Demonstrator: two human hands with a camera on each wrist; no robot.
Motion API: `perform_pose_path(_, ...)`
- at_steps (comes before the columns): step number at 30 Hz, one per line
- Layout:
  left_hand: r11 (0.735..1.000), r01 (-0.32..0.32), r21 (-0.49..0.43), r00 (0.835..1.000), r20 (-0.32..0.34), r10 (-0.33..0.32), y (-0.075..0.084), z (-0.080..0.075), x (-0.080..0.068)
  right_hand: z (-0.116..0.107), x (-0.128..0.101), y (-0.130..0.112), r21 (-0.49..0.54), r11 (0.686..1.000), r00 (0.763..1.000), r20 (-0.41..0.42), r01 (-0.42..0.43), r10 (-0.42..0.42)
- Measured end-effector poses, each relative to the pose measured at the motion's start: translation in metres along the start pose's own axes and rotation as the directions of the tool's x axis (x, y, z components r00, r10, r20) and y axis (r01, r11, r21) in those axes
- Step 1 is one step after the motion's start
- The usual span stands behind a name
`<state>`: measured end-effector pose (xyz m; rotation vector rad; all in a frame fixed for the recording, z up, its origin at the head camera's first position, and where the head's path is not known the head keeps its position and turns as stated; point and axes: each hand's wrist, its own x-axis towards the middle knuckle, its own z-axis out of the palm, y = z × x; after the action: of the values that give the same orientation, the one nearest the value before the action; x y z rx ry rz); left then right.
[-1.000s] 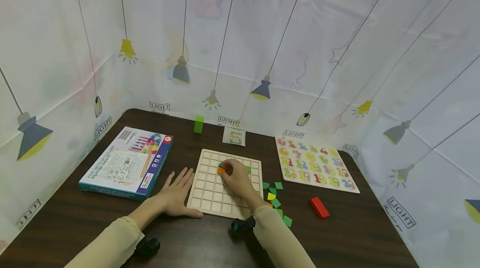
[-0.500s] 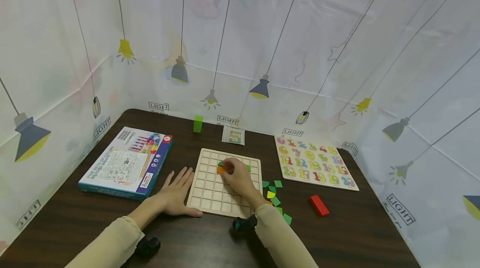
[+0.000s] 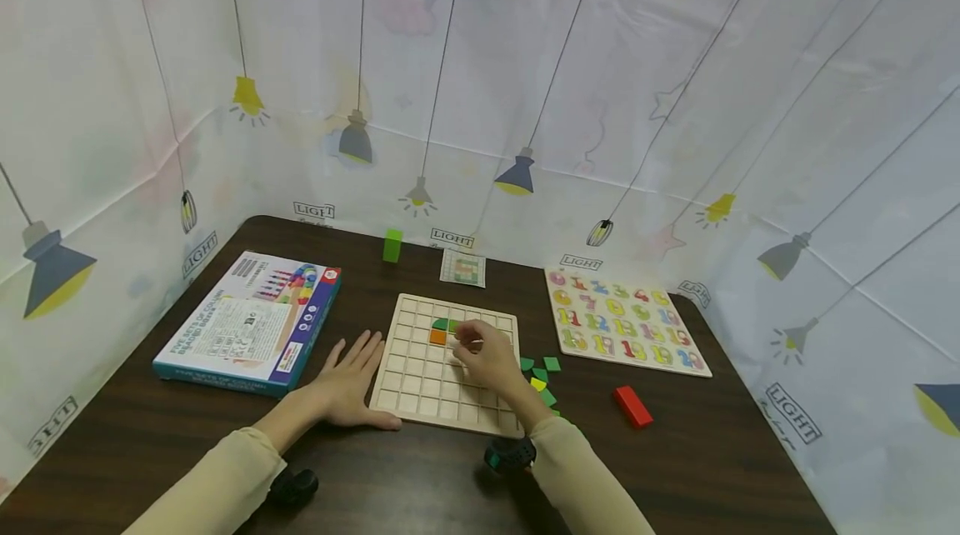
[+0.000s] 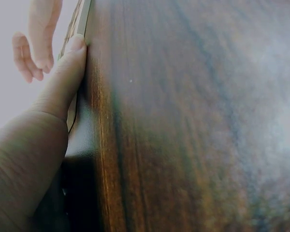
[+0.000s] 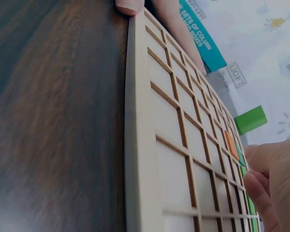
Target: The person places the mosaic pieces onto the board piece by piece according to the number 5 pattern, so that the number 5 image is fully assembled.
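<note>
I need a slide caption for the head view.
Left hand beside grid board, right hand over it, near an orange tile.

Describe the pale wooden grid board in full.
The pale square wooden board lies flat on the dark brown table. Raised strips divide it into square cells within a rim. Toward its far side sit an orange square tile, a dark green rounded tile beyond it, and a partly hidden light green piece. The thumb of the bare left hand appears to touch its near left corner; the bare right hand is over it.
</note>
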<state>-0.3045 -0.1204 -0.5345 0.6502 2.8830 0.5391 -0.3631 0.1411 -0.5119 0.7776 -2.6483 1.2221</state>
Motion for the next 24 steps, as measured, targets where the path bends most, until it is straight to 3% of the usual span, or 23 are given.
perform_pose_path(9, 1.0, 0.011, 0.02, 1.0, 0.017, -0.011, -0.003, 0.0, -0.004, -0.014, -0.025, 0.003, 0.039, 0.999, 1.0, 0.028, -0.016, 0.015)
perform_pose_path(17, 0.999, 0.005, 0.036, 1.0, -0.017, -0.004, -0.005, 0.009, -0.004, -0.03, -0.053, 0.0, 0.064, 0.997, 0.999, 0.005, -0.034, 0.033)
perform_pose_path(24, 1.0, 0.002, 0.016, 1.0, 0.003, -0.002, 0.001, -0.002, -0.003, -0.045, -0.062, 0.005, 0.033, 0.999, 1.0, 0.0, -0.018, 0.018)
